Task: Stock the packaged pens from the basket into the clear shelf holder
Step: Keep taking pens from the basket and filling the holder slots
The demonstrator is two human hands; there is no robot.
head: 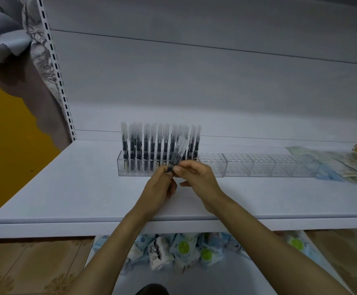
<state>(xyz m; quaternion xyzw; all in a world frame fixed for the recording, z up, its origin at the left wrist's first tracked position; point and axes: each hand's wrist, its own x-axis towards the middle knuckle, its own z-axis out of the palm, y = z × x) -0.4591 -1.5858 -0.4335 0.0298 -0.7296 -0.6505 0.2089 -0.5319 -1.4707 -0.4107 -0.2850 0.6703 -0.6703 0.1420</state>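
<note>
Both forearms reach forward from the bottom of the view and meet over the white shelf (67, 188), just in front of the clear holder (258, 167). The left hand (160, 185) comes in from the lower left with its wrist angled up and to the right. Its fingers are curled, and its grip is clamped round the lower ends of a small bundle of packaged pens (177, 153). The right hand (196, 175) arrives from the lower right, back of the hand upward. Its thumb and forefinger are pinched together on the same bundle just above the left hand, and its other fingers are loosely bent beneath.

The bundle tilts up and to the right, blurred, and its clear tops overlap the row of stocked pens (145, 143). These stand upright in the left section of the holder. The sections to the right show only their grid of holes.

Flat green packs (354, 165) lie on the shelf at the far right. Blue and white packets (184, 248) are piled on the lower shelf under the arms.
</note>
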